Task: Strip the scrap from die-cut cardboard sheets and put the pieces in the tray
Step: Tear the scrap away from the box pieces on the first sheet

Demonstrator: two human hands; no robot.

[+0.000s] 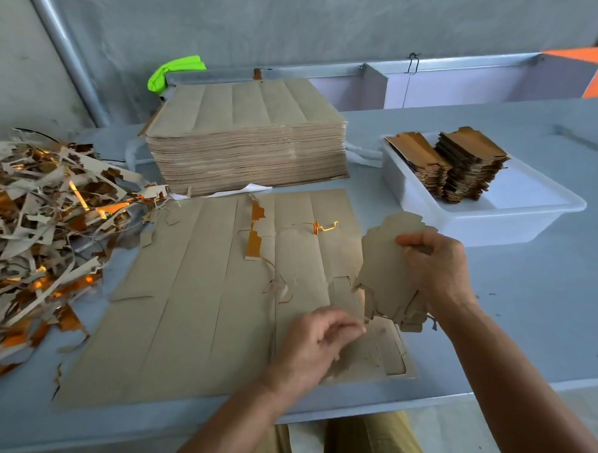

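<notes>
A brown die-cut cardboard sheet [205, 299] lies flat on the table in front of me, torn open near its right side with gold foil showing. My right hand [436, 268] grips a punched-out cardboard piece [383, 274], lifted and tilted above the sheet's right edge. My left hand [313, 345] rests on the sheet's near right corner with its fingers curled, pinching at the cardboard there. A white plastic tray [516, 213] at the right holds two stacks of finished pieces [459, 164].
A tall stack of uncut sheets [246, 139] stands behind the working sheet. A big heap of scrap strips [41, 230] covers the table's left side. A metal rail runs along the back wall. The table's front edge is close to my body.
</notes>
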